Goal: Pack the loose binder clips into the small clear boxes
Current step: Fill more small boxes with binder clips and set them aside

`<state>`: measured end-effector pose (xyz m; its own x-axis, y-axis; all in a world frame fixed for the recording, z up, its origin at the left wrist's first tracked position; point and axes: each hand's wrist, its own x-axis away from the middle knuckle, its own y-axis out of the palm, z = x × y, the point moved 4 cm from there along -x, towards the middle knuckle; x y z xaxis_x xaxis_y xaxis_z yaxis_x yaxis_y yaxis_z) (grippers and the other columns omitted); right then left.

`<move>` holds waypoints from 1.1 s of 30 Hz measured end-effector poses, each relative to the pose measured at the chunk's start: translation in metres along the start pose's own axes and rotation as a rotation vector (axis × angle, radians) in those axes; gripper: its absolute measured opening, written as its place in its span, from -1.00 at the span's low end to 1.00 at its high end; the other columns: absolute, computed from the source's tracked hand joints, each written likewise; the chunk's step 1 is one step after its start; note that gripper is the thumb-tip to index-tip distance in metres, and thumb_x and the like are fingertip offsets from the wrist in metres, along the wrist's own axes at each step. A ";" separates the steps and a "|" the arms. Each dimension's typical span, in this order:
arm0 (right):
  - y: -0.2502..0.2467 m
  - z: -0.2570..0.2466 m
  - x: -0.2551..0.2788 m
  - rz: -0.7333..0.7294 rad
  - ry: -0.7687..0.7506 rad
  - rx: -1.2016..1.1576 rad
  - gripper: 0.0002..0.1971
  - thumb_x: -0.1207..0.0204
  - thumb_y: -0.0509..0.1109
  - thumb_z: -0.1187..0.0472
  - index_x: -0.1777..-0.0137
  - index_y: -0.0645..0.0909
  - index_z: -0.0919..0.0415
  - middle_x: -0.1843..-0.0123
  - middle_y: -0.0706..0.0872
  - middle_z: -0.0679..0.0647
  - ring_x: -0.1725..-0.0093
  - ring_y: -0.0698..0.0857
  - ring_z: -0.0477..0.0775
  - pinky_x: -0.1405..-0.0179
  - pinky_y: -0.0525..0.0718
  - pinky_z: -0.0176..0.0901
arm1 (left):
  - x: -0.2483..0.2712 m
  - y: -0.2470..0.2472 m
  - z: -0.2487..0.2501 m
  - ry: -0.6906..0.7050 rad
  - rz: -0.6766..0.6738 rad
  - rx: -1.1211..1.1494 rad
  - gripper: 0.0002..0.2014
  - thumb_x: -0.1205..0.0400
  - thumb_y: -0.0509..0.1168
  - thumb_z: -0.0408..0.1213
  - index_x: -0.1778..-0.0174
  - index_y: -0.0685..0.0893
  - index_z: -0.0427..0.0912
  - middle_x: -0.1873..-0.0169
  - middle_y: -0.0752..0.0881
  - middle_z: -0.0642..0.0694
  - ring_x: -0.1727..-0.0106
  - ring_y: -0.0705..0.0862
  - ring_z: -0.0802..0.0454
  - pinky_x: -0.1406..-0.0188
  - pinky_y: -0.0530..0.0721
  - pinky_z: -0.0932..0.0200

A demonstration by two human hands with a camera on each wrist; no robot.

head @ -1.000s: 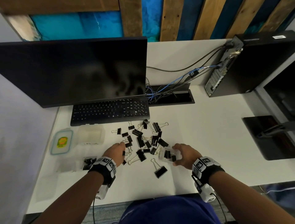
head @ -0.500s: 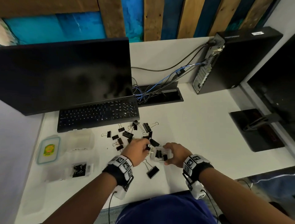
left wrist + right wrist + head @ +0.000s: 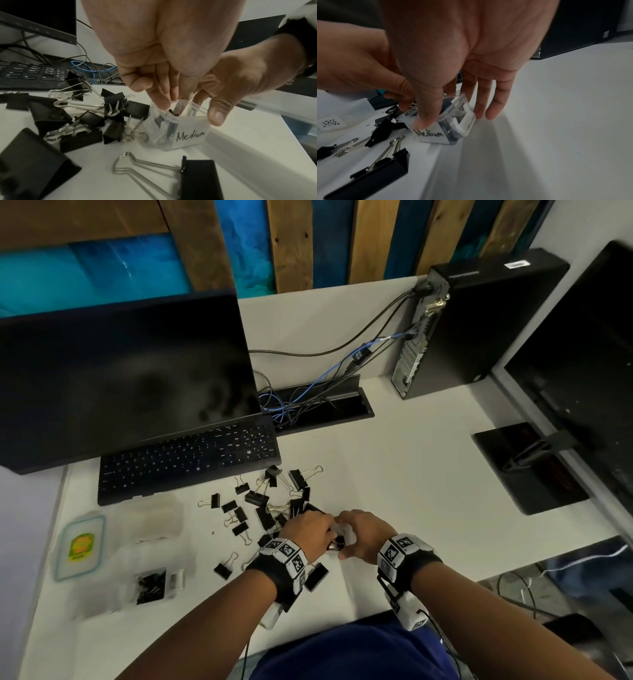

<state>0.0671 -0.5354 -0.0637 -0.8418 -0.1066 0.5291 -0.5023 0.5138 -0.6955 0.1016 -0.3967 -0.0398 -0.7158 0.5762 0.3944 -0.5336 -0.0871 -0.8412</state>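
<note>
A small clear box [image 3: 343, 533] labelled "Medium" [image 3: 190, 135] stands on the white desk [image 3: 394, 491] with its lid swung open. My right hand [image 3: 363, 539] grips it, thumb on the labelled front wall [image 3: 436, 135] and fingers behind. My left hand [image 3: 308, 529] is bunched over the box mouth. Its fingertips [image 3: 163, 104] pinch a black binder clip [image 3: 173, 113] just inside the rim. Loose black binder clips [image 3: 270, 508] lie in a pile left of and behind the box. One large clip [image 3: 317, 577] lies in front of my left wrist.
A keyboard [image 3: 188, 460] and monitor [image 3: 120, 378] stand behind the pile. At left are a clear box [image 3: 152, 583] with small clips, a box [image 3: 154, 518] labelled "LARGE" [image 3: 330, 122] and a lidded tub [image 3: 80, 546]. A PC tower [image 3: 479, 320] and monitor base [image 3: 527, 467] stand right.
My left hand has moved right from the clip pile to the mouth of the box. My right hand has stayed on the box.
</note>
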 end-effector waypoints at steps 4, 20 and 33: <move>0.001 0.002 -0.002 0.004 0.006 0.007 -0.29 -0.29 0.66 0.03 -0.45 0.49 -0.01 -0.32 0.63 -0.02 -0.29 0.62 0.08 -0.16 0.58 -0.08 | 0.001 0.002 -0.006 0.072 0.031 -0.050 -0.74 -0.71 0.18 -0.09 -0.28 0.62 0.02 -0.22 0.55 0.00 -0.23 0.59 -0.03 -0.14 0.62 -0.01; -0.002 0.001 -0.002 -0.002 0.018 0.016 -0.27 -0.28 0.67 0.05 -0.46 0.49 -0.03 -0.34 0.64 -0.03 -0.31 0.62 0.08 -0.23 0.60 -0.03 | 0.004 0.005 -0.007 0.163 -0.030 -0.098 -0.68 -0.75 0.09 -0.14 -0.39 0.57 0.15 -0.25 0.53 -0.03 -0.25 0.55 -0.05 -0.21 0.56 -0.06; -0.004 -0.001 -0.005 -0.022 0.020 0.023 -0.23 -0.29 0.67 0.04 -0.52 0.46 -0.08 -0.39 0.61 -0.08 -0.30 0.61 0.05 -0.32 0.59 0.00 | 0.040 -0.023 -0.127 -0.321 0.265 0.127 -0.87 -0.63 0.20 -0.22 0.01 0.59 0.12 0.00 0.66 0.12 0.05 0.64 0.10 0.10 0.64 0.18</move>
<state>0.0736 -0.5354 -0.0633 -0.8264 -0.1010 0.5539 -0.5255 0.4916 -0.6944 0.1421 -0.2686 -0.0518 -0.9286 0.2405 0.2825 -0.3492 -0.3089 -0.8847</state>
